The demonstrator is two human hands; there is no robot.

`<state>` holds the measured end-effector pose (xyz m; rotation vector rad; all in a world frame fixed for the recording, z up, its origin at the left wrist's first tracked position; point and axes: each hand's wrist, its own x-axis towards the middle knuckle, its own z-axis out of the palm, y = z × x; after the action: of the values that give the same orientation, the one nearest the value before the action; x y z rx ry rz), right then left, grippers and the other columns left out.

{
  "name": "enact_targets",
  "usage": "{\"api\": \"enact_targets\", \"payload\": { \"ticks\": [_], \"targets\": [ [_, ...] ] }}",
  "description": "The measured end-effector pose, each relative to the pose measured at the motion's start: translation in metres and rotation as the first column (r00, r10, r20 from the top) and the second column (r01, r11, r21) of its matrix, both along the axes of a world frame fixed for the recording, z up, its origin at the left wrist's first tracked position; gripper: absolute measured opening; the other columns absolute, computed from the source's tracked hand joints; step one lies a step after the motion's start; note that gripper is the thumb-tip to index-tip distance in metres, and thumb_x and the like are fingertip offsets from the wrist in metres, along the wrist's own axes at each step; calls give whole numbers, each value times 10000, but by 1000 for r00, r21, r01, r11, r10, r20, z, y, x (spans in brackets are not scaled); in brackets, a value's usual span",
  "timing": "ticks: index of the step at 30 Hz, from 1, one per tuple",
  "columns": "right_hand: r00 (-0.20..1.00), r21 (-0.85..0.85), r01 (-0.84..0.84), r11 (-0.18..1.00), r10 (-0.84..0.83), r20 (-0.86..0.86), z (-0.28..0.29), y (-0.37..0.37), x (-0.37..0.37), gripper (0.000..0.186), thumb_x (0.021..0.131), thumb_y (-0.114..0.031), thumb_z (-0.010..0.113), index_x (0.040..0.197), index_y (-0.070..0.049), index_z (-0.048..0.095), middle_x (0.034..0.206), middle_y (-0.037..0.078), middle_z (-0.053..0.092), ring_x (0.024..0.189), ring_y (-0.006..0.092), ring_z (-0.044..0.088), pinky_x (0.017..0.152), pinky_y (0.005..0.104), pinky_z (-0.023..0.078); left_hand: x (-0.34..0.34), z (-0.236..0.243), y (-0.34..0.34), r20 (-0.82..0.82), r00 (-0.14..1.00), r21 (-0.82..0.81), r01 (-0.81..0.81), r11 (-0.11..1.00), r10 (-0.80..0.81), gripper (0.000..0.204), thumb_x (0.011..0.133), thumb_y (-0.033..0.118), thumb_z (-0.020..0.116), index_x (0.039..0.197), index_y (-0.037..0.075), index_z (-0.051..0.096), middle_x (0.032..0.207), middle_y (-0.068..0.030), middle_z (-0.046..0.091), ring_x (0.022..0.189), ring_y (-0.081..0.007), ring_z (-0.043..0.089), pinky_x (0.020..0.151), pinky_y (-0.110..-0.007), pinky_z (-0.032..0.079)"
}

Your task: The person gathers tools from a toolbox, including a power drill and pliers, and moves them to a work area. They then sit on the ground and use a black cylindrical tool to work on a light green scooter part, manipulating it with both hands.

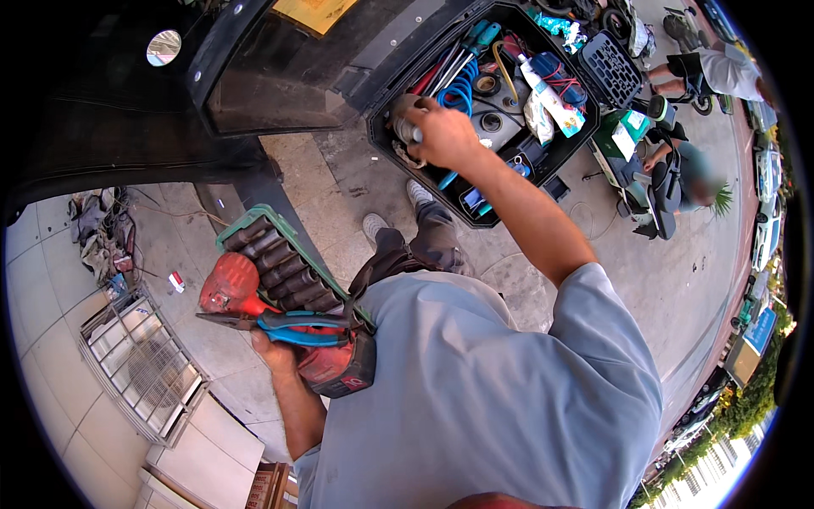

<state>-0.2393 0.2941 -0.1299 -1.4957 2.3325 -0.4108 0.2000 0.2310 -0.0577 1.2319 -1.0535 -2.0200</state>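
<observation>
My left hand [275,350] is closed under a stack of tools held against my body. In it are a red cordless impact wrench [233,284] with a black and red battery, blue-handled pliers [297,327] lying across it, and a green tray [288,233] with a row of dark sockets. Over the left end of a black toolbox [481,222], my right hand [449,137] is bent with curled fingers around a greyish round thing [404,127], whose kind I cannot make out. Beside that hand lies a coil of blue cable [459,90].
Screwdrivers, a black tape roll [487,83] and a white pouch [538,117] fill the toolbox. A black panel [288,97] stands left of it. A caged outdoor unit [144,365] is at lower left. At right, a person [695,174] is beside a scooter [657,199].
</observation>
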Motion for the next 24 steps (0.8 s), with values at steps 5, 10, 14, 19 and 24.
{"api": "enact_targets", "payload": {
  "ticks": [5, 10, 14, 19, 24],
  "targets": [
    [892, 136, 240, 961, -274, 359, -11, -37, -91, 616, 749, -392, 747, 1276, -84, 664, 986, 228, 723, 965, 345, 708, 842, 420, 569, -4, 9, -11, 74, 994, -35, 85, 996, -82, 932, 758, 832, 606, 1234, 32, 552, 1019, -145, 673, 889, -292, 678, 781, -454, 575],
    [989, 103, -127, 986, 134, -55, -24, -38, -30, 643, 865, -465, 695, 1396, -130, 557, 1194, 186, 669, 1014, 370, 696, 859, 458, 570, -3, 3, -18, 68, 989, -86, 137, 987, -131, 973, 793, 814, 585, 1355, 28, 473, 1127, -160, 653, 953, -298, 669, 815, -440, 559],
    [992, -144, 107, 984, -97, 80, -46, -9, -31, 680, 917, -476, 656, 1470, -136, 453, 1239, 192, 637, 1066, 371, 670, 880, 448, 553, -30, 9, -20, -44, 992, -110, 116, 987, -121, 1024, 813, 809, 562, 1456, 33, 379, 1252, -182, 613, 1054, -312, 650, 893, -454, 543],
    [931, -451, 304, 839, -362, -47, 9, 102, -17, 266, 780, -159, 696, 1010, -55, 613, 900, 138, 640, 842, 335, 642, 747, 440, 511, -2, 4, -33, 50, 975, -123, 222, 967, -217, 984, 840, 793, 538, 1435, 21, 403, 1271, -197, 609, 1103, -326, 637, 945, -473, 529],
    [848, -84, 446, 891, -451, -279, -56, 210, -24, 364, 789, -134, 677, 1141, -63, 624, 1008, 123, 682, 963, 321, 662, 828, 424, 504, -6, 1, -47, 66, 971, -147, 237, 960, -230, 960, 845, 784, 543, 1394, 2, 446, 1266, -204, 612, 1097, -333, 638, 956, -485, 523]
  ]
}}
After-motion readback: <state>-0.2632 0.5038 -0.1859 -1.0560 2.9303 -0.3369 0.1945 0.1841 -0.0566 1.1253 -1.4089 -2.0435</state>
